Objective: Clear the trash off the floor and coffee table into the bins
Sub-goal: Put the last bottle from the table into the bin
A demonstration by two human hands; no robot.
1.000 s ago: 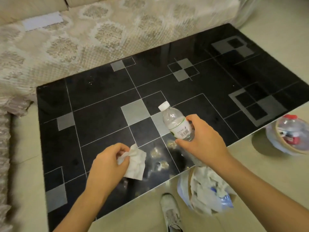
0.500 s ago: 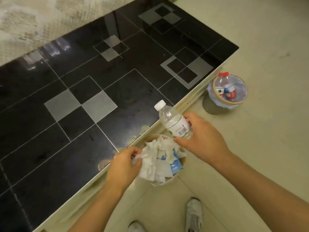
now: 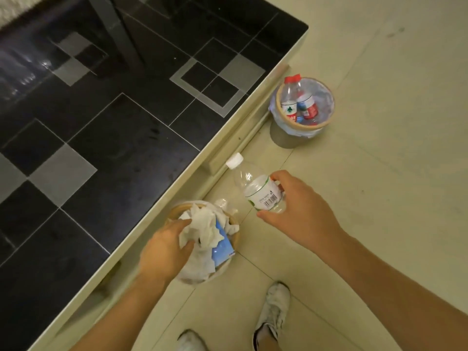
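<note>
My left hand (image 3: 166, 249) pinches a crumpled white tissue (image 3: 201, 228) right over the near bin (image 3: 235, 239), which is heaped with white tissues and a blue-and-white carton (image 3: 222, 247). My right hand (image 3: 301, 211) grips a clear plastic bottle (image 3: 255, 188) with a white cap and a barcode label, held above the floor between the two bins. The far bin (image 3: 301, 126), lined with a clear bag, holds red-labelled plastic bottles (image 3: 291, 97).
The black coffee table (image 3: 126, 122) with grey squares fills the left, its cream edge running diagonally beside both bins. Beige floor tiles (image 3: 379, 173) lie to the right. My two white shoes (image 3: 273, 312) stand just below the near bin.
My left hand carried the tissue off the table and down onto the near bin. My right hand moved the bottle off the table over the floor, toward the far bin. The view swung right.
</note>
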